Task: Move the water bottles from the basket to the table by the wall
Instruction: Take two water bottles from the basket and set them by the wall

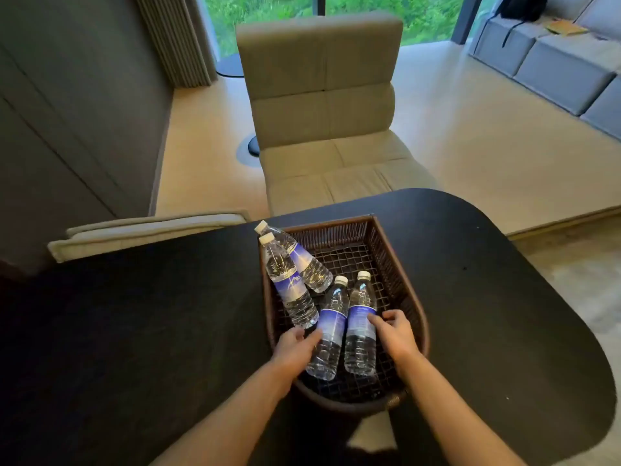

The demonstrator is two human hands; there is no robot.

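A dark woven basket (386, 243) stands on a black table (134, 314) and holds several clear water bottles with blue labels and white caps. Two bottles (289, 277) lean against the basket's far left corner. Two more lie side by side near me. My left hand (295, 344) touches the left one (331, 331) with its fingers curling against its side. My right hand (395, 331) rests fingertips on the label of the right one (361, 327). Neither bottle is lifted, and neither hand is closed around its bottle.
A beige lounge chair (322, 105) stands just beyond the table. A grey wall panel (67, 112) runs along the left, with a small dark round table (232, 65) by the curtain. A grey sofa (554, 62) sits at the far right. The table's rounded end (537, 297) curves right.
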